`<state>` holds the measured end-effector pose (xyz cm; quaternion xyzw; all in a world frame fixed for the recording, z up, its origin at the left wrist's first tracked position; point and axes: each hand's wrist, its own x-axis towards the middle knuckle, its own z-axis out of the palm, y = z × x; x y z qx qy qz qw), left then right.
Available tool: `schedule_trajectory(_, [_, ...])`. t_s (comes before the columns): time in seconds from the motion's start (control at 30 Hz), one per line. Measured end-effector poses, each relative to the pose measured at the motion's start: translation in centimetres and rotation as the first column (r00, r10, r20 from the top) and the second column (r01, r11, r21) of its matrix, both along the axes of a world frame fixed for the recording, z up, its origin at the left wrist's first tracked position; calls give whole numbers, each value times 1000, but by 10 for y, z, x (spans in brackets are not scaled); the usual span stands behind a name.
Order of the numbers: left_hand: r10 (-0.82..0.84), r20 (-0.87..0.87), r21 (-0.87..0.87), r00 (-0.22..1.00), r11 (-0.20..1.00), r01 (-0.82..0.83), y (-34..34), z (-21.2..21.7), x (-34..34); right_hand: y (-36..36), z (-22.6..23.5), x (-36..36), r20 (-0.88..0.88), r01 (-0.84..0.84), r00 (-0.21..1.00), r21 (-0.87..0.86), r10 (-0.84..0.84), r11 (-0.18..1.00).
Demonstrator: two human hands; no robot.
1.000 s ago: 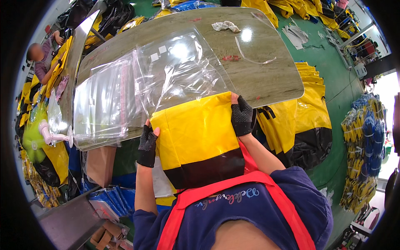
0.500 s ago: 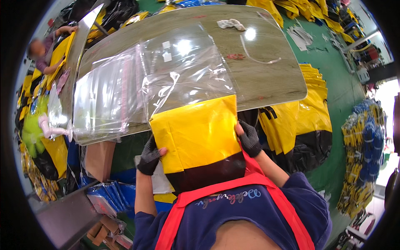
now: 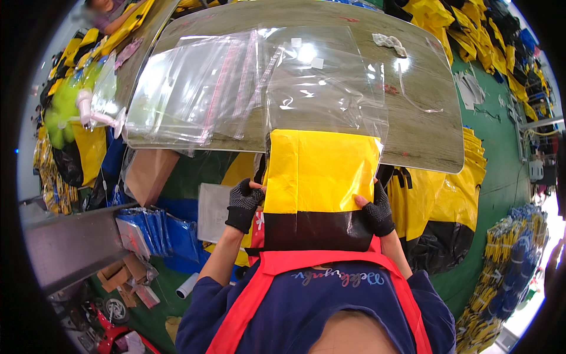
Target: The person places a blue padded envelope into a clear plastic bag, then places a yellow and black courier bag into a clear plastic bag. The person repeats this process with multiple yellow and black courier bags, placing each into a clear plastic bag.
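A flat folded piece of shiny yellow-and-black sheeting (image 3: 321, 171) is held in front of my chest, yellow part uppermost, black band at the bottom. My left hand (image 3: 244, 203), in a dark fingerless glove, grips its left edge, fingers partly hidden behind. My right hand (image 3: 377, 209), gloved alike, pinches the right edge with its thumb on the front. From the far end of the sheeting a clear plastic bag (image 3: 321, 88) stretches over the table. The sheeting appears to lie at least partly inside this bag; its exact overlap is hard to make out.
The wood-patterned table (image 3: 424, 133) spans the space ahead. More clear bags (image 3: 183, 94) overlap on its left, and a crumpled white cloth (image 3: 389, 43) lies far right. Yellow-and-black sheets (image 3: 439, 200) hang at the right; a cardboard box (image 3: 150, 174) stands below left. Another person's arm (image 3: 121, 17) shows far left.
The sheeting and bag have straightened from a tilt. My right hand has slid lower along the right edge, its thumb now on the front. The whole view has shifted too.
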<state>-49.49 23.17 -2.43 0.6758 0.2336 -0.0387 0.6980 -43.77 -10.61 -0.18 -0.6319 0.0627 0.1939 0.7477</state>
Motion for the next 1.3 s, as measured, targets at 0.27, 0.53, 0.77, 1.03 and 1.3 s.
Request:
schedule_trajectory(0.27, [-201,45,-261,979,943,205,-16,-9,7,1,-3,4,47,-49,997,-100,54,994])
schedule_trajectory(0.53, [-159,130,274,979,954,119,-28,-43,1,9,14,9,46,-19,999,-43,21,999])
schedule_trajectory(0.77, [-170,-24,539,985,828,156,-19,-61,-27,-23,5,-19,-119,-239,967,-113,226,964])
schedule_trajectory(1.03, [-374,109,-495,921,783,377,-15,17,12,-28,26,-6,-143,-277,951,11,276,961])
schedule_trajectory(1.3, [-377,-39,-557,925,777,293,-5,42,-86,-44,29,-36,-150,-520,854,-193,499,832])
